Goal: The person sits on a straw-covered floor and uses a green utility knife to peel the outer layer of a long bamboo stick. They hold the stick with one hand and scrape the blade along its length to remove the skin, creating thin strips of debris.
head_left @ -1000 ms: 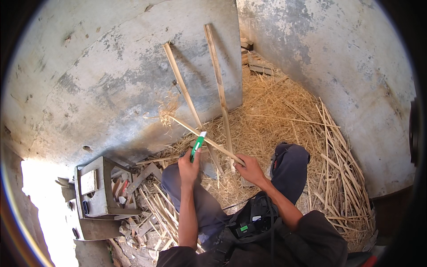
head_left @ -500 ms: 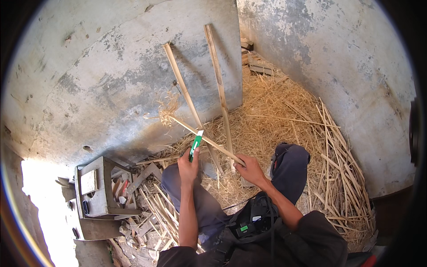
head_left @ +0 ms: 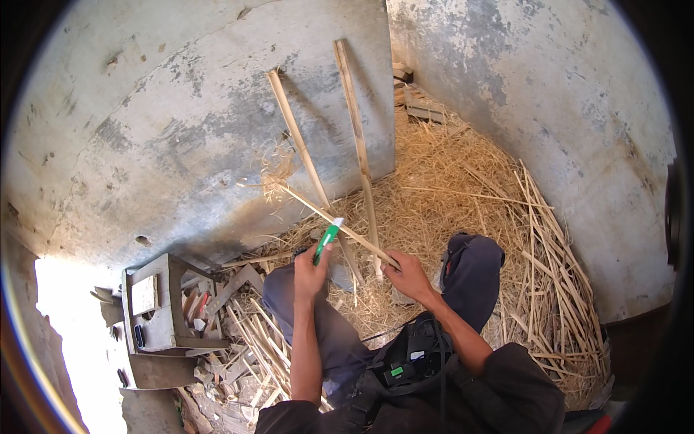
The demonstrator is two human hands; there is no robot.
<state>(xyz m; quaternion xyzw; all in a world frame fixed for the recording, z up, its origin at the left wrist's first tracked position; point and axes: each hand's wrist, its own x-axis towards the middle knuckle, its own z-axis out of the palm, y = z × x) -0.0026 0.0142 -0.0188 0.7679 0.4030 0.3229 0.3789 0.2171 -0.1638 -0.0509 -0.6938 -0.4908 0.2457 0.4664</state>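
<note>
Gripped in the right hand, a thin bamboo strip slants up-left over the person's knees, its far end frayed into curls. Closed around a green-handled knife, the left hand sets the blade against the strip. Two bamboo slats lean on the concrete wall behind; straw shavings cover the floor.

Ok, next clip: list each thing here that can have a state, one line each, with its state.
left hand: closed around the green-handled knife.
green-handled knife: held, tip against the thin strip.
right hand: gripping the thin strip's near end.
thin strip: held slanted, far end frayed into curls.
two long slats: leaning against the wall.
small wooden box: on the ground, open-topped.
</note>
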